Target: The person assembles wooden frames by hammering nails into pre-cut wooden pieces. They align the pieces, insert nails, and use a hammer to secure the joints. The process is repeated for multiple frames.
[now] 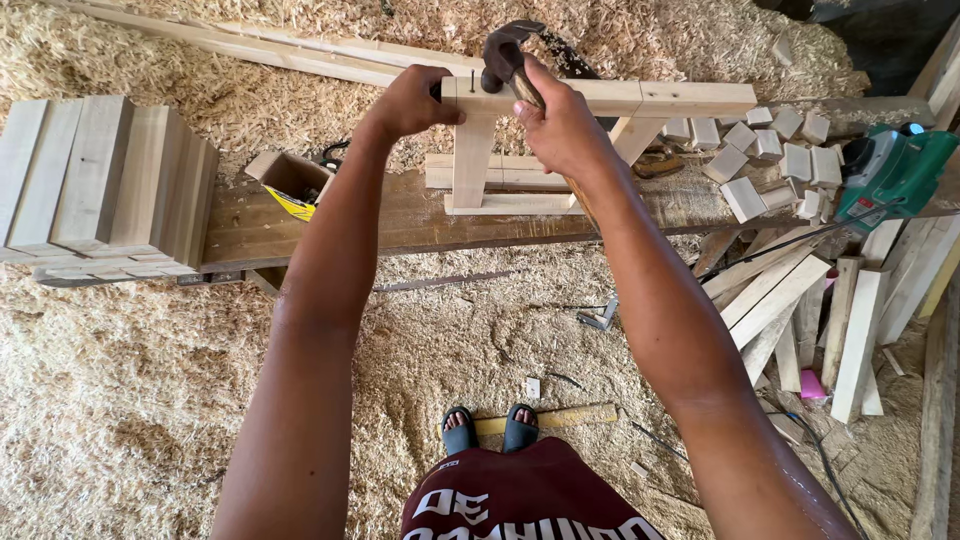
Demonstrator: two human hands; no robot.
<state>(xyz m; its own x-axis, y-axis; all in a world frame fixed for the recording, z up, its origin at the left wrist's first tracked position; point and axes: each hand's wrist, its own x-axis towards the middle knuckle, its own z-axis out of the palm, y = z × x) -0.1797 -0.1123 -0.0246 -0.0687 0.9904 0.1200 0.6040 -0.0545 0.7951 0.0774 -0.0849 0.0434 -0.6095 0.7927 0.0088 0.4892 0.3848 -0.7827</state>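
My right hand [562, 122] grips a claw hammer [505, 52] by its wooden handle, close under the dark head. The head hovers just above a small nail [472, 79] standing in the top rail of a light wooden frame [690, 97]. My left hand [412, 100] clasps the left end of that rail, next to the nail. The frame stands on its legs [472, 160] on a long dark plank bench [330, 215].
A stack of planed boards [100, 185] rests on the bench's left end, and an open cardboard box [290, 180] beside it. Small wood blocks [775, 150] and a green power tool [890, 175] lie at right. Wood offcuts [790, 300] lean below. Shavings cover the ground.
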